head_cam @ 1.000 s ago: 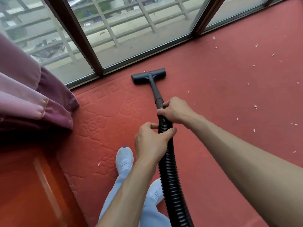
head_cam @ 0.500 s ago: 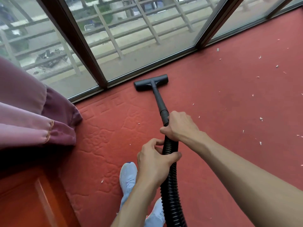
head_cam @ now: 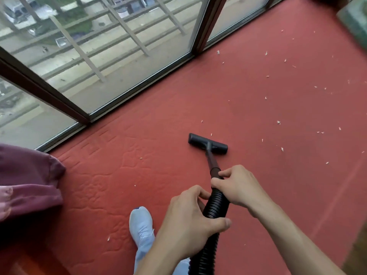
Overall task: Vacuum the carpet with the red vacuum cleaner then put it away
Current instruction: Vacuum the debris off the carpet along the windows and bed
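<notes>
Fingers of the right hand point(head_cam: 238, 187) are curled over the top of the black ribbed hose point(head_cam: 215, 205), where the rigid tube point(head_cam: 212, 163) begins; the left hand point(head_cam: 188, 221) is clamped round it just below, thumb laid across. Both forearms are extended forward. The floor nozzle point(head_cam: 208, 144) is set flat on the red carpet point(head_cam: 258, 108) among white scraps point(head_cam: 279, 122)

hose point(head_cam: 215, 203) runs off the bottom edge, lower end not visible. left hand point(head_cam: 190, 221) and right hand point(head_cam: 240, 187) cover the stretch they grip; joint between hose and wand point(head_cam: 211, 161) sits under the right fingers point(head_cam: 228, 172). greenish object point(head_cam: 355, 22), upper right: blurred and cropped, can't ID. purple fabric point(head_cam: 25, 179) cropped at left edge. white specks point(head_cam: 278, 122) on carpet point(head_cam: 178, 108): too small to tell.
</notes>
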The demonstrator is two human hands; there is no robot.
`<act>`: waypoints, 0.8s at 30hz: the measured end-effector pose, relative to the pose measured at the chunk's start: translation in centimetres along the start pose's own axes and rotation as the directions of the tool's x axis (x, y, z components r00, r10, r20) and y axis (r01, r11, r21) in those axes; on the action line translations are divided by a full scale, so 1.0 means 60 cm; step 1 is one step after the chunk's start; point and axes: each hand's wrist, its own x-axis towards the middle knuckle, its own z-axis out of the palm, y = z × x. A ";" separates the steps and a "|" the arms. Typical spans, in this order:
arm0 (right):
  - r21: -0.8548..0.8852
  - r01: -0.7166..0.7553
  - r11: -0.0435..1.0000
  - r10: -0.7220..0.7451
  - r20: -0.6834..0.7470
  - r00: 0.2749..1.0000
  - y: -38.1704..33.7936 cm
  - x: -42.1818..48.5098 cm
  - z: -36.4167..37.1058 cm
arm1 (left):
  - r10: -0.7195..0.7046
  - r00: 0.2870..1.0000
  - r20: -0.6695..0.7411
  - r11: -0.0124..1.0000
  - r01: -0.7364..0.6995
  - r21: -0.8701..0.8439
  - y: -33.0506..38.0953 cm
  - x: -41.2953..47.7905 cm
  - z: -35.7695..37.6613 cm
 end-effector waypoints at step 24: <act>0.478 -0.147 0.866 0.138 0.054 0.989 -0.026 0.068 -0.026 | 0.008 1.000 0.023 0.997 -0.009 0.082 0.067 0.077 -0.047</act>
